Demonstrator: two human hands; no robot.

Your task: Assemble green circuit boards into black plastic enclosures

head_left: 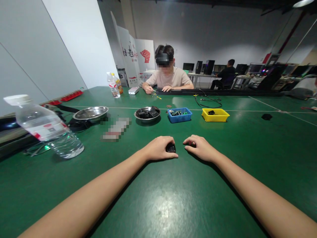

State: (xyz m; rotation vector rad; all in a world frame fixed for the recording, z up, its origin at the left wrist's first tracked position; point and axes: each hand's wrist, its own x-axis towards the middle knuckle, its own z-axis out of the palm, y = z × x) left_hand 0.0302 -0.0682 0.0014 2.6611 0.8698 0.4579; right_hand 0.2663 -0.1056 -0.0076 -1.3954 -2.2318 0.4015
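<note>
Near the middle of the green table (158, 185), my left hand (159, 148) curls around a small, glossy black plastic casing (170, 148), thumb in front and fingers behind. My right hand (201, 147) rests a short way to the right, its fingers bent and thumb close to them. Something small and dark with a hint of red shows between those fingers, too little to name. Beyond the hands stand a metal bowl (146, 121) of black plastic parts, a blue basket (180, 119) with small green circuit boards, and a yellow basket (215, 118) holding a black piece.
A large water bottle (49, 129) stands at the left beside another metal bowl (90, 113). Smaller bottles (113, 86) and a white box (133, 90) are farther back. Across the table sits a person (170, 77) with a headset. A black cable (209, 101) and dark piece (266, 116) lie right.
</note>
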